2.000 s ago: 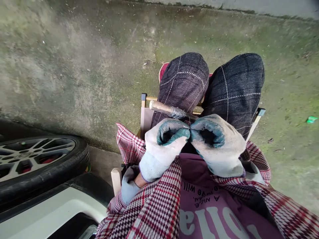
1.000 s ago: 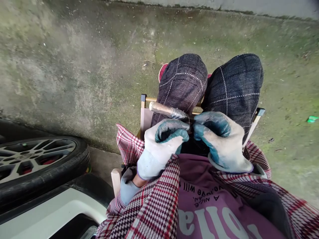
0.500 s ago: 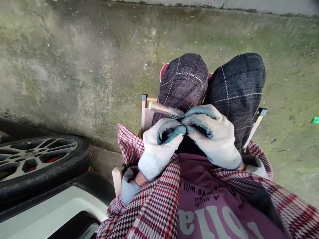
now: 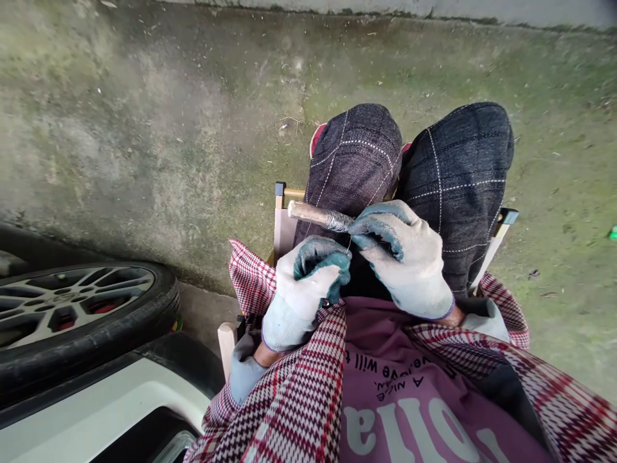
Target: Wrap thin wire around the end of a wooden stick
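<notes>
Both my hands wear white gloves with teal palms and work over my lap. My right hand (image 4: pixel 402 257) is closed round one end of a short rod (image 4: pixel 308 214) that sticks out to the left. Thin silver wire (image 4: pixel 338 222) is wound in a coil round the rod beside my fingers. My left hand (image 4: pixel 303 289) is curled into a fist just below the coil, pinching a thin strand of the wire that runs up to it. My knees in dark checked trousers (image 4: pixel 357 161) lie right behind the rod.
I sit on a wooden folding chair (image 4: pixel 280 225) on mossy concrete ground (image 4: pixel 168 116). A car wheel (image 4: pixel 77 312) and white bodywork (image 4: pixel 96 405) stand close at my left. A small green scrap (image 4: pixel 613 233) lies at the far right edge.
My right hand has moved up and left from beside the left hand onto the rod. My left hand has drawn down and back toward my body, opening a small gap.
</notes>
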Tool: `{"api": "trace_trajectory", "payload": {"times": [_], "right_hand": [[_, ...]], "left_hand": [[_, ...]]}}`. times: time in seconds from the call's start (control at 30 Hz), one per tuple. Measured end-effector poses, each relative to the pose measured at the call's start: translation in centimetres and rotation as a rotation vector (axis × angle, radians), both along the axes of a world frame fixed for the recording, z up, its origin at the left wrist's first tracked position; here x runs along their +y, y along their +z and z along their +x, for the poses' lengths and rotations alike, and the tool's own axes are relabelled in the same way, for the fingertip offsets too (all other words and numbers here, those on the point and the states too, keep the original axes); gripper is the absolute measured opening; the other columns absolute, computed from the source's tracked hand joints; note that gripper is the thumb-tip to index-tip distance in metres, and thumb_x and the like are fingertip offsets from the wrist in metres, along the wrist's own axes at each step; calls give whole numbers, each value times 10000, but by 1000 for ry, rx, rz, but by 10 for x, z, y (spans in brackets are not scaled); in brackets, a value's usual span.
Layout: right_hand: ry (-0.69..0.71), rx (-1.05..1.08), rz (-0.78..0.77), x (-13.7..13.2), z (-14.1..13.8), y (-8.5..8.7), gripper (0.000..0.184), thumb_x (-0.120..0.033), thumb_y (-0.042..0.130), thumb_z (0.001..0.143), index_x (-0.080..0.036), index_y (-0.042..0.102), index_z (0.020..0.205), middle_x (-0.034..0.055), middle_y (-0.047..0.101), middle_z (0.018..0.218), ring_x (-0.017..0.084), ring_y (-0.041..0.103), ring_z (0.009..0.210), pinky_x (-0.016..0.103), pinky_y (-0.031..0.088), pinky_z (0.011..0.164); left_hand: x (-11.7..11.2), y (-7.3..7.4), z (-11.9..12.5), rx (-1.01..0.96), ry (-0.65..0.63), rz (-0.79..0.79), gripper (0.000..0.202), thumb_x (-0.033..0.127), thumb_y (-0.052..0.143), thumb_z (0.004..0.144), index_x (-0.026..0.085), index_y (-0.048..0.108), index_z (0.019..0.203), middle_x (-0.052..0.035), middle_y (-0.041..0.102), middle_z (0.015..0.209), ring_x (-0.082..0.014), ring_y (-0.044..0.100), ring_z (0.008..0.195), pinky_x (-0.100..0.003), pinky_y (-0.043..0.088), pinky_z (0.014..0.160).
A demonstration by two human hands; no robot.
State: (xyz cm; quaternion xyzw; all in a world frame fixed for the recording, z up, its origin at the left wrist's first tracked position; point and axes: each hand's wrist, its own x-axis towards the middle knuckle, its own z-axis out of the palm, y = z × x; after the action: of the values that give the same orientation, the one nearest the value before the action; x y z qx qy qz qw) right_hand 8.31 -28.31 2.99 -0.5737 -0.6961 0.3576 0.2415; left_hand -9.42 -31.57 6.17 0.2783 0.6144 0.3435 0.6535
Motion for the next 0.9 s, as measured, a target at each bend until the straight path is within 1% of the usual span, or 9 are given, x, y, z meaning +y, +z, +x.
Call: {"api": "trace_trajectory", "payload": {"times": [0.07, 0.17, 0.3, 0.43, 0.53, 0.63, 0.7, 0.8, 0.9], "right_hand": [[-14, 27, 8, 1, 0, 0, 185, -209, 680, 881, -304, 771, 1011, 13, 720, 1099, 245, 699, 991, 361, 587, 851], [-51, 85, 7, 1, 0, 1, 171, -204, 695, 880, -302, 772, 997, 16, 715, 1077, 241, 698, 983, 364, 584, 858], [-113, 109, -8, -2, 8, 1, 221, -230, 735, 866, -301, 749, 1074, 35, 693, 1138, 248, 690, 1022, 388, 589, 878], [-75, -54, -48, -6, 16, -15, 359, -219, 776, 794, -291, 700, 1138, 62, 688, 1160, 296, 691, 1032, 468, 584, 905], [-33, -139, -98, -8, 19, -29, 346, -211, 755, 783, -265, 681, 1117, 81, 721, 1080, 319, 702, 1000, 494, 573, 893], [-75, -93, -177, -7, 19, -32, 273, -257, 685, 856, -240, 671, 1128, 78, 735, 1075, 298, 706, 977, 470, 566, 880], [-110, -65, -176, -4, 21, -30, 250, -284, 652, 886, -231, 672, 1129, 73, 734, 1046, 281, 700, 938, 444, 556, 853], [-99, -18, -147, 8, 23, -25, 243, -333, 638, 911, -218, 673, 1123, 77, 728, 993, 265, 676, 891, 411, 526, 824], [-64, 97, -172, 26, 26, -23, 242, -417, 624, 941, -211, 676, 1057, 44, 720, 932, 223, 643, 827, 361, 498, 784]], "left_hand": [[-1, 0, 0, -21, 0, -15, 120, 287, 696, 837, 184, 728, 889, 15, 671, 671, -70, 494, 485, -190, 426, 454], [0, 2, 1, -26, -7, -21, 154, 269, 689, 826, 185, 740, 945, 10, 680, 692, -79, 541, 532, -191, 450, 493], [0, 1, 1, -46, 2, -39, 218, 268, 686, 817, 176, 754, 1002, 10, 672, 689, -82, 558, 547, -185, 438, 491], [-1, -4, 1, -8, 51, -17, 146, 267, 718, 806, 191, 762, 922, 11, 701, 727, -77, 551, 559, -180, 440, 501], [0, -9, 1, 41, 85, 11, 97, 267, 737, 801, 198, 759, 866, 9, 734, 788, -82, 577, 610, -182, 475, 559], [1, -14, 0, 71, 87, 27, 114, 286, 740, 802, 193, 755, 865, 3, 742, 807, -98, 602, 655, -196, 498, 603], [4, -18, 1, 97, 88, 41, 122, 289, 741, 793, 186, 752, 858, -1, 739, 804, -108, 613, 673, -209, 507, 624], [12, -26, 6, 114, 78, 78, 118, 278, 743, 765, 177, 745, 827, 1, 722, 764, -117, 613, 668, -224, 508, 634], [26, -34, 13, 123, 76, 156, 110, 275, 734, 752, 173, 726, 790, 2, 705, 748, -126, 619, 693, -238, 508, 669]]}}
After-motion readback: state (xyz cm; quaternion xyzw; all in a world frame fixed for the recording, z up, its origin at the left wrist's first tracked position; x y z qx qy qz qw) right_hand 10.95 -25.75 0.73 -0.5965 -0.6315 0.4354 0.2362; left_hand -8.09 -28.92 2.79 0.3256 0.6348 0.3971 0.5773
